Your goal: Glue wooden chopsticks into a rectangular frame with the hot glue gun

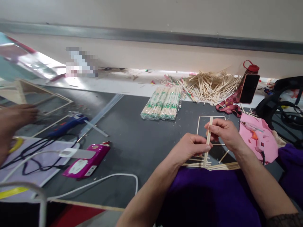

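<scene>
My left hand [193,145] and my right hand [223,130] are both closed on a narrow bundle of pale wooden sticks [208,137], held upright. The left grips lower and the right near the top; how many sticks there are I cannot tell. Behind them a thin rectangular stick frame [198,126] lies on the dark tabletop, partly covered by my hands. More loose sticks [224,166] lie near my purple clothing, below the hands. To the right, a glue gun [259,138] rests on a pink sheet [270,149].
Wrapped chopstick packs [162,102] and a loose stick heap [213,85] lie farther back. A phone [249,89] leans by a red-capped bottle [252,67]. At left are a blue glue gun [68,125], a magenta power adapter [94,157], cables, and another person's hand [19,118].
</scene>
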Tool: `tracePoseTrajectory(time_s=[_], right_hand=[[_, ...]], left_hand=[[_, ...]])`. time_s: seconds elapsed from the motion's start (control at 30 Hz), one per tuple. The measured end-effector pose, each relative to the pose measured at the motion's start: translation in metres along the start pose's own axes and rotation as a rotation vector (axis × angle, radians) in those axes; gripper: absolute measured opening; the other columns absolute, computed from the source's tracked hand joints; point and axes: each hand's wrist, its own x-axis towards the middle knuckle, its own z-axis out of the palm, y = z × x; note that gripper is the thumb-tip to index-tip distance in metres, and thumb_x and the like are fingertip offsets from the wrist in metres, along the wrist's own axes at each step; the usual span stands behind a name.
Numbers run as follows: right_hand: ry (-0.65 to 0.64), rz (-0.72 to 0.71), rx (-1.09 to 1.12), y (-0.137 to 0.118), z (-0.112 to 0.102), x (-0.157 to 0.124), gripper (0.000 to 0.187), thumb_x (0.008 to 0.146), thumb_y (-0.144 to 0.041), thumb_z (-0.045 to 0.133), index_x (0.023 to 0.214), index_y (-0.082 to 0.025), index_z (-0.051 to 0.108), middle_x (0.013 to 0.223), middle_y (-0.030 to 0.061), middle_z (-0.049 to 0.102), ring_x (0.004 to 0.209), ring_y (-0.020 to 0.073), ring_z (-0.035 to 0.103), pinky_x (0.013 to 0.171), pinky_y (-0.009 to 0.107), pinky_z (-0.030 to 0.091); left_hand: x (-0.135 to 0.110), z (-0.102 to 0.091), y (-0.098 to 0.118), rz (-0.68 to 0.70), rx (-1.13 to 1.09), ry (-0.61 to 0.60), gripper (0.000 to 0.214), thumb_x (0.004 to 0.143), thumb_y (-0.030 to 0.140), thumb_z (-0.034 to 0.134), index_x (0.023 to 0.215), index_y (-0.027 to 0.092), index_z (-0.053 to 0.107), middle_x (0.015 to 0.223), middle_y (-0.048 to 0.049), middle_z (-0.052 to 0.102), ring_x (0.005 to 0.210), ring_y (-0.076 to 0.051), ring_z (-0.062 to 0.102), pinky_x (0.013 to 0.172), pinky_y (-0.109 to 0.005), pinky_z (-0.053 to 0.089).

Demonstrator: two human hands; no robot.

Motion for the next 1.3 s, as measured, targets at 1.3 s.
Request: tracePoseTrajectory(time_s=[1.3], right_hand=[[-0.102, -0.169, -0.993, 0.001, 0.002, -0.001, 0.019, 0.074, -0.015, 0.050, 0.060, -0.018, 0.062, 0.064, 0.0011, 0.065, 0.059, 0.0119, 0.054, 0.058, 0.024, 0.034]], left_hand=[[0.031, 0.007, -0.011, 0.322, -0.173, 0.510, 0.024, 0.060, 0.036, 0.076, 0.065, 0.014, 0.068, 0.050, 0.0039, 0.055, 0.043, -0.005, 0.043, 0.043, -0.018, 0.032]])
